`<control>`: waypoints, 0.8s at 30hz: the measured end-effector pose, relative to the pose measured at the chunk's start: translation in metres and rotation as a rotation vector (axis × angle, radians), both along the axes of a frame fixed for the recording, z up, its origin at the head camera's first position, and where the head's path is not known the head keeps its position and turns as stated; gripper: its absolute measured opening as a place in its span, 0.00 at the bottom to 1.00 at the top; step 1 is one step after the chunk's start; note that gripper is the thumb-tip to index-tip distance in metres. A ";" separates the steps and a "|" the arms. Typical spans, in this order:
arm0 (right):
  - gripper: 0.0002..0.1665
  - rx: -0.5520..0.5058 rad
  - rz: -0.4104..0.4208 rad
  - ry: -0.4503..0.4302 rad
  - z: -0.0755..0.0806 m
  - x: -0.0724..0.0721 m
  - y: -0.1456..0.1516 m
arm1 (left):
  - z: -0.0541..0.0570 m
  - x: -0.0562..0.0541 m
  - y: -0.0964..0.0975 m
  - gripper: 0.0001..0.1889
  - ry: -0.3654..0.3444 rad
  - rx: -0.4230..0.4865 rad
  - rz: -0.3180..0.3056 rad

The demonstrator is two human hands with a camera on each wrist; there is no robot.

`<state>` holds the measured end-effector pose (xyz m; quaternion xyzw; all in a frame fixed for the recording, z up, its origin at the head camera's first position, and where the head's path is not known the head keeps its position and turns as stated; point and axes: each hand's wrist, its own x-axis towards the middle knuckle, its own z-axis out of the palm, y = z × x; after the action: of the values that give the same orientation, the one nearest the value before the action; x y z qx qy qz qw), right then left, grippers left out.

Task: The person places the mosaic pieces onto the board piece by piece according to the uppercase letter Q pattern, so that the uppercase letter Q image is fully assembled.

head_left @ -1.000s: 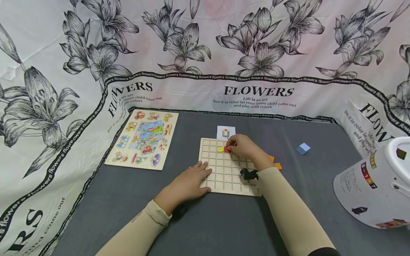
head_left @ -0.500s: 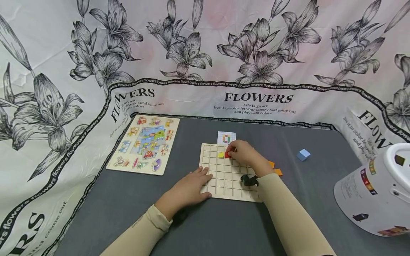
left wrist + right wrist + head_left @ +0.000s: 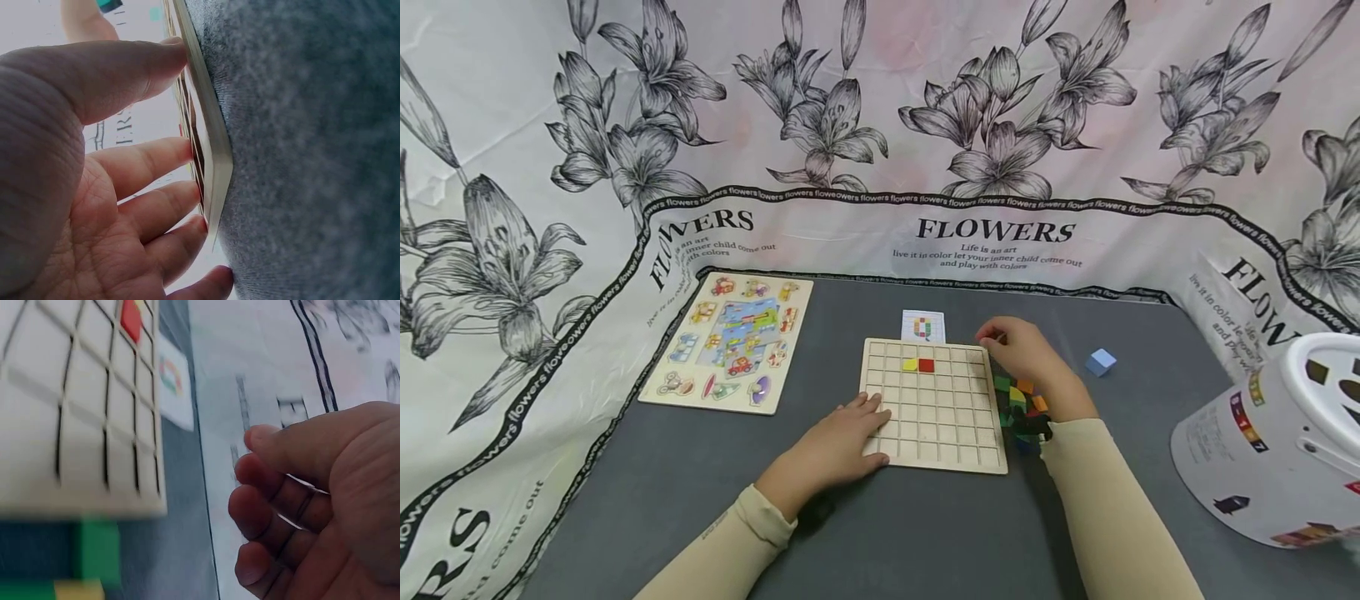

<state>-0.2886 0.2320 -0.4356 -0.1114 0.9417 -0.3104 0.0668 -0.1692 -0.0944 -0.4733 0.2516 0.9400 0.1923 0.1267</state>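
Observation:
A light wooden grid board (image 3: 937, 429) lies on the grey table. A yellow block (image 3: 910, 364) and a red block (image 3: 927, 365) sit side by side in its upper cells. My left hand (image 3: 831, 446) rests on the board's left edge with fingers extended; the left wrist view shows thumb and fingertips (image 3: 178, 56) touching the board. Just beyond the board's top right corner hovers my right hand (image 3: 1030, 358). Its fingers are loosely bent, and the right wrist view (image 3: 256, 506) shows nothing between them. Below that hand, colored blocks (image 3: 1017, 396) lie beside the board, partly hidden by the wrist.
A small card (image 3: 922, 325) with a colored block pattern lies behind the board. To the left is a picture puzzle board (image 3: 651, 392). A light blue cube (image 3: 1101, 362) stands farther right, near a white bucket (image 3: 1232, 475). Flower-printed cloth (image 3: 820, 233) rises behind the table.
My right hand has let go of the red block, which stays on the board, and moved right past the board's edge. More of the block pile shows. My left hand keeps its place.

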 end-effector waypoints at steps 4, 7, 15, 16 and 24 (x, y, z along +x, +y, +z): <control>0.15 0.064 -0.035 -0.017 0.002 0.004 0.028 | 0.000 0.000 0.000 0.37 0.000 0.011 -0.004; 0.13 0.102 -0.023 -0.035 0.001 0.010 0.042 | -0.001 -0.001 0.000 0.37 -0.002 0.008 -0.002; 0.11 0.178 -0.017 -0.111 -0.008 0.041 0.042 | -0.002 -0.001 -0.001 0.36 -0.007 0.011 0.002; 0.12 0.194 -0.033 -0.109 -0.009 0.044 0.040 | -0.001 -0.001 -0.001 0.36 -0.007 0.012 0.001; 0.16 0.265 -0.169 -0.095 -0.016 0.060 0.023 | 0.001 0.000 0.000 0.36 0.000 0.017 -0.003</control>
<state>-0.2286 0.2546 -0.4512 -0.0073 0.9762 -0.1928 0.0990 -0.1691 -0.0949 -0.4721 0.2541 0.9380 0.1999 0.1250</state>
